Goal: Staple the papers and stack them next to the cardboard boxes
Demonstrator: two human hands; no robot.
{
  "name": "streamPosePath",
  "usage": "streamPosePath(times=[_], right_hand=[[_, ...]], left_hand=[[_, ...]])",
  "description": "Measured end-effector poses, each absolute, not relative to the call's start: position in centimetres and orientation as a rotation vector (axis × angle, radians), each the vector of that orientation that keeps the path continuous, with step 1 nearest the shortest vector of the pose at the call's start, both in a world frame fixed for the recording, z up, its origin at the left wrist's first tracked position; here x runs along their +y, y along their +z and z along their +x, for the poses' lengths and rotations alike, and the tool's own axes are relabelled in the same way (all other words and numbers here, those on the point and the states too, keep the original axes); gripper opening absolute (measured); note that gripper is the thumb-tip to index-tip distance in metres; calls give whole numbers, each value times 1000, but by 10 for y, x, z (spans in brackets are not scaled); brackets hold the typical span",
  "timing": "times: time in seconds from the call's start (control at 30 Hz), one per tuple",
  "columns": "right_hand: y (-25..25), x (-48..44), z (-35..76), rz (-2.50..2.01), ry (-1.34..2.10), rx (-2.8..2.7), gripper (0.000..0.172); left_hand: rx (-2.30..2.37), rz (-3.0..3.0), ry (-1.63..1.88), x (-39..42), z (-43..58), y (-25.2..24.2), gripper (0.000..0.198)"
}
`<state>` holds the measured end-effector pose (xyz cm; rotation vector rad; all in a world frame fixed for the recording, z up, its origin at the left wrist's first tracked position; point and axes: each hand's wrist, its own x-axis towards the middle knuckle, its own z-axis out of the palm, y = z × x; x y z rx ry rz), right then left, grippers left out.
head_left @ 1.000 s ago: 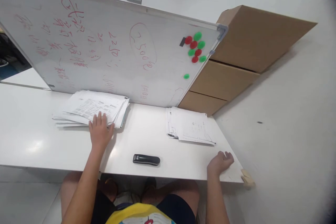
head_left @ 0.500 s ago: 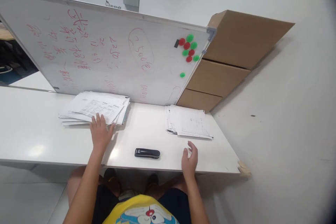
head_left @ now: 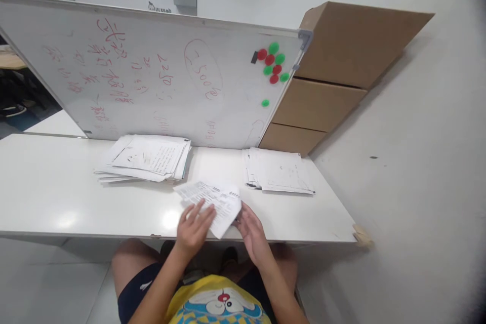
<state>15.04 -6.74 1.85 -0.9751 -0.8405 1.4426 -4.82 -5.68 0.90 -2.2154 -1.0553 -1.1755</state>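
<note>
A printed sheet of paper, bent at its right side, is over the near middle of the white table. My left hand holds it from the left, fingers laid across its printed face and the thumb hidden. My right hand is closed at the sheet's right edge, its fingertips partly behind the paper. A small dark patch shows beside those fingertips; I cannot tell whether it is the black stapler, which is otherwise hidden. Behind and left lies a thick paper stack, a handwritten page on top. A smaller paper stack lies right.
A whiteboard with red writing and round magnets stands along the table's back edge. Brown cardboard boxes are piled at the back right, by the wall. Tan material covers the table's near right corner.
The printed sheet came off the left stack with my left hand, moving right and nearer. My right hand moved left to its edge. The black stapler, visible before, is now covered.
</note>
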Motion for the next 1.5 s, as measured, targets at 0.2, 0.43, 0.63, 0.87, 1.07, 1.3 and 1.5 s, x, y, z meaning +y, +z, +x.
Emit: streamPosePath(times=[0.2,0.43,0.63,0.87,1.07,1.3,1.5], right_hand=[[36,-74,136,-880,1519,-474,54],[13,-66,180,-1135,1395,-453,48],[-14,-75,235,-1256,1253,-530,52],[-28,-87,267,-1407,1146,-538,50],[-33,-87,269,-1416,1135,-618,53],[-40,-92,275,-1380,1157,-613,55],[-41,-82,277,-1364,1119,-640,54]], left_hand=[[-930,-2402,-1079,-76,-16,19,32],[-1264,-2204,-1129,13,-118,16,21],[-2047,-1944,-814,76,-176,14,53],[-1846,-1990,-823,34,-124,20,34],[-1516,-2253,-888,0,-45,7,27],[-1439,-2483,-779,0,-26,-9,46],[-1265,-2827,-775,-38,45,-13,56]])
